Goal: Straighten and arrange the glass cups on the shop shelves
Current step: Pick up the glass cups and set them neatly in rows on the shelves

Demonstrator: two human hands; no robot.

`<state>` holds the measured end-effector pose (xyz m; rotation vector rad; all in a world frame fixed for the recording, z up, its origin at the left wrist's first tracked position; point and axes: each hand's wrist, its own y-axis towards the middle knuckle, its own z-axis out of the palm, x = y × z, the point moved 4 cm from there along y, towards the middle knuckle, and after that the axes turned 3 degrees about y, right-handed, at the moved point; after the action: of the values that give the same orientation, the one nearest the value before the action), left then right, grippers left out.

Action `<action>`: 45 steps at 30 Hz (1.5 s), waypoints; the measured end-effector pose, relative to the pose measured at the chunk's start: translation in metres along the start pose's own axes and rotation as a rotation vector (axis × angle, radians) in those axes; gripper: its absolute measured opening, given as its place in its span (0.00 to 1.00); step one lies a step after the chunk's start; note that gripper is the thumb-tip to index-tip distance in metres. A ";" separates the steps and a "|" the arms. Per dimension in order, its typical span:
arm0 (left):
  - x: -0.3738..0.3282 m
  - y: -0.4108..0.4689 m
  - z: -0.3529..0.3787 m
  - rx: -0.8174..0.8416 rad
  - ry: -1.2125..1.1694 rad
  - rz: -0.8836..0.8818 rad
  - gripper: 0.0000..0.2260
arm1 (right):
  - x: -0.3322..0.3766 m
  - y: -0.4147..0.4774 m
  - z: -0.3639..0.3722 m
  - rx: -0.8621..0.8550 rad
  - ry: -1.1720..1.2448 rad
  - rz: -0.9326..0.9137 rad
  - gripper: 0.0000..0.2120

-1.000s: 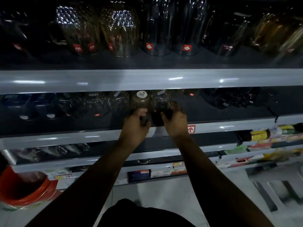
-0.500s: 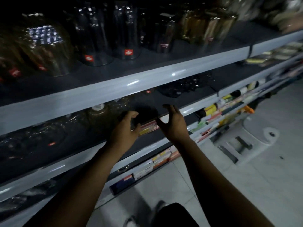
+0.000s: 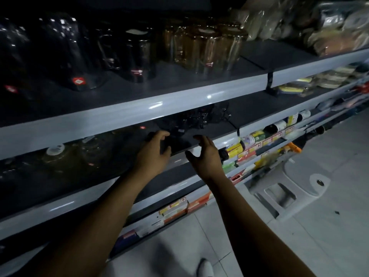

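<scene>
Both my hands hover at the front of the middle shelf [image 3: 201, 108]. My left hand [image 3: 153, 152] is open with curled fingers, empty, just right of a row of upturned glass cups [image 3: 65, 156]. My right hand [image 3: 205, 156] is open too, fingers spread, over the shelf's front lip. A dark cluster of small glasses [image 3: 199, 120] sits deeper on that shelf, beyond both hands. On the top shelf stand large clear glass jugs [image 3: 77, 56] and amber glass cups [image 3: 205, 48], upside down.
Wrapped goods [image 3: 319, 27] fill the top shelf's right end. Labelled bottles and packets [image 3: 265, 132] lie on lower shelves to the right. A grey plastic stool [image 3: 289, 188] stands on the tiled floor at right. My shoe [image 3: 205, 268] shows below.
My hands let go of the dark cup they gripped a second ago and drew back, open. The view has swung right along the shelves.
</scene>
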<state>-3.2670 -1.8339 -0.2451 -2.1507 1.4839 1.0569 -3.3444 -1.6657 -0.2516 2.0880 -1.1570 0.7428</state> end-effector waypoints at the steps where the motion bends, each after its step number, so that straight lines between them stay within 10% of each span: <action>1: -0.008 0.008 0.003 -0.019 0.031 -0.002 0.19 | -0.006 0.006 -0.006 0.019 0.001 -0.015 0.26; 24: -0.008 0.061 0.034 -0.127 0.093 -0.026 0.12 | -0.048 0.029 -0.001 0.064 0.236 0.179 0.27; 38: 0.005 0.010 0.065 -0.117 -1.355 -0.617 0.19 | -0.018 0.036 0.013 0.161 0.668 0.290 0.24; 45: 0.013 0.012 0.060 -0.022 -1.454 -0.604 0.18 | -0.008 0.049 0.024 0.156 0.604 0.204 0.30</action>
<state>-3.2993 -1.8094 -0.2933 -1.0246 0.1257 1.6959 -3.3865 -1.7003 -0.2603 1.6839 -0.9891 1.4763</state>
